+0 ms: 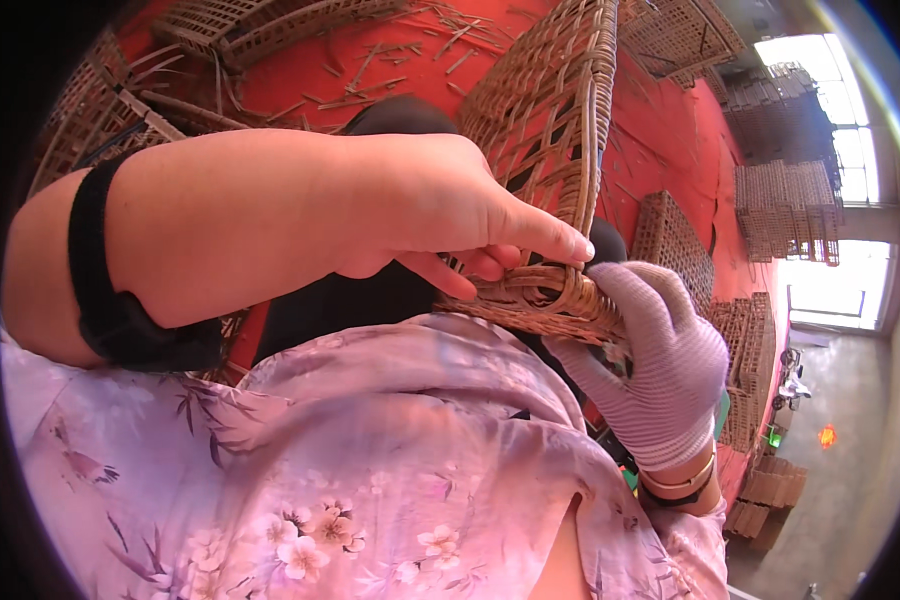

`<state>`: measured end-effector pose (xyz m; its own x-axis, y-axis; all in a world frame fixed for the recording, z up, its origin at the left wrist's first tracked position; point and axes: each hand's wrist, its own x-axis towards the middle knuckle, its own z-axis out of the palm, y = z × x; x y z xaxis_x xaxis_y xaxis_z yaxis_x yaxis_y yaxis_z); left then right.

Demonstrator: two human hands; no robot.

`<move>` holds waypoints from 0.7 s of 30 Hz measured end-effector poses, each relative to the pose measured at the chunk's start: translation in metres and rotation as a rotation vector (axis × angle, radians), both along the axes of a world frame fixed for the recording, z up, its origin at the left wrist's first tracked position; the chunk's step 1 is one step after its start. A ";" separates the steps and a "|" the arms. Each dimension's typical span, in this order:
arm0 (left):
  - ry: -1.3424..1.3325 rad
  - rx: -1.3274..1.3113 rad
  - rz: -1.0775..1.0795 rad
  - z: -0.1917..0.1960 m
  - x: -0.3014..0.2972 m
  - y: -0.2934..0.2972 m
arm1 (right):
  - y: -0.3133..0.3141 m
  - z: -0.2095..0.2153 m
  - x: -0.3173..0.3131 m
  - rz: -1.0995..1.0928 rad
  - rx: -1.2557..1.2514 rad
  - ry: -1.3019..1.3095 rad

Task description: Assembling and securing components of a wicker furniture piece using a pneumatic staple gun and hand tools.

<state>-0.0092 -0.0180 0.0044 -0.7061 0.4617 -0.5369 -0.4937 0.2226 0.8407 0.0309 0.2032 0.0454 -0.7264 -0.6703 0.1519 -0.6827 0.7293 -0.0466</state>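
A brown woven wicker panel [540, 120] stands tilted on my lap, its thick braided rim [545, 300] close to my body. My bare left hand [440, 205] grips that rim from above, thumb stretched along the edge and fingers curled under the weave. My right hand [660, 360], in a pale striped glove, closes around the rim's corner from below right. Both hands touch the same braided edge, a few centimetres apart. A black band wraps my left forearm.
The floor is a red mat [670, 140] strewn with cane offcuts [400, 55]. More wicker panels lie at the top left [240, 30], and stacks of them [780, 200] stand at the right near bright windows. A grey concrete floor [850, 480] lies at the lower right.
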 end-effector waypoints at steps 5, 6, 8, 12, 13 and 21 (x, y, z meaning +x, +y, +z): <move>-0.045 0.053 0.057 -0.015 0.003 0.003 | -0.003 -0.012 -0.002 0.035 0.067 0.090; -0.062 0.075 0.061 -0.017 0.002 0.004 | -0.002 -0.014 -0.003 0.049 0.052 0.115; -0.072 0.071 0.066 -0.018 0.002 0.006 | -0.001 -0.016 -0.005 0.063 0.039 0.139; -0.065 0.065 0.068 -0.012 0.006 0.007 | -0.004 -0.019 -0.003 0.059 0.059 0.194; -0.065 0.065 0.073 -0.009 0.009 0.007 | -0.005 -0.018 -0.003 0.065 0.067 0.203; -0.093 -0.021 0.082 -0.003 0.011 0.010 | -0.005 -0.017 -0.007 0.099 0.092 0.214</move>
<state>0.0013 -0.0077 0.0013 -0.6876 0.3926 -0.6108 -0.5863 0.1959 0.7860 0.0237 0.1979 0.0282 -0.6143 -0.7548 0.2300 -0.7382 0.6527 0.1705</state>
